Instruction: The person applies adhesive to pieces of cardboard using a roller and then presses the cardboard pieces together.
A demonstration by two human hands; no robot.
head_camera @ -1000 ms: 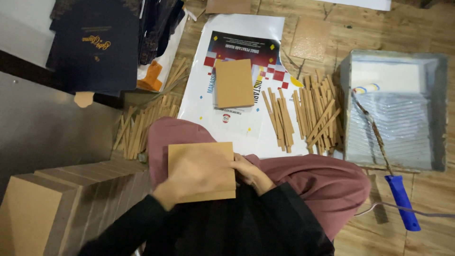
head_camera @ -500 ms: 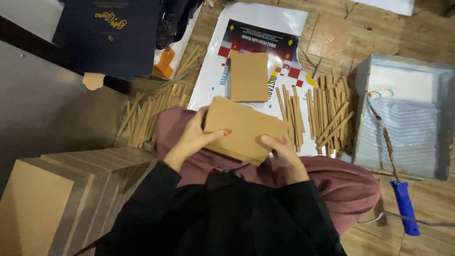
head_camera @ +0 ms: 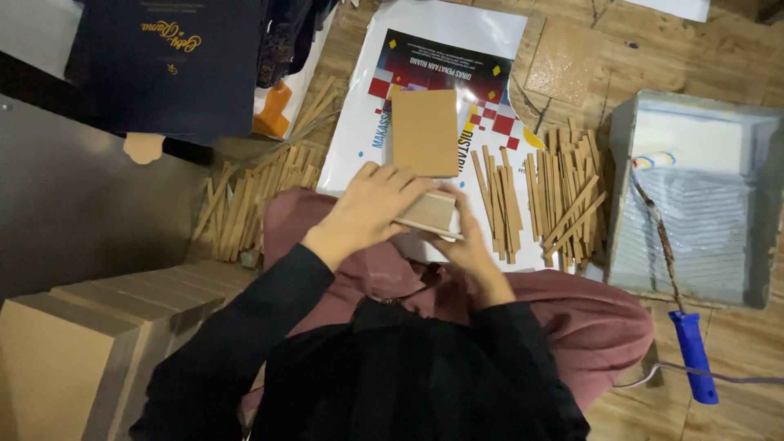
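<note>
Kraft-brown box pressed between 2 hands

Cardboard fills our view as we look down from our head camera: our left hand point(head_camera: 369, 206) lies flat over the top of a small brown box point(head_camera: 431, 212), fingers spread and curled over its near edge, while our right hand point(head_camera: 467, 245) cups it from below and the side, fingers closed against its wall. We hold the box just above our lap, over the lower edge of the white printed sheet point(head_camera: 445, 49) spread on the wooden floor point(head_camera: 719, 41).

Just beyond our fingertips, 1 flat brown panel point(head_camera: 425, 131) lies on that sheet. Thin wooden strips point(head_camera: 563, 196) are heaped to its right, and more strips point(head_camera: 253, 200) lie to its left. A grey paint tray point(head_camera: 694, 204) sits further right, with a blue-handled roller point(head_camera: 692, 351) leaning out of it. A row of finished brown boxes point(head_camera: 98, 327) stands at lower left.

We judge that the step in hand is pressing the box's faces together so they seat squarely. The next move, as we read it, calls for even pressure and a steady grip so nothing shifts.
</note>
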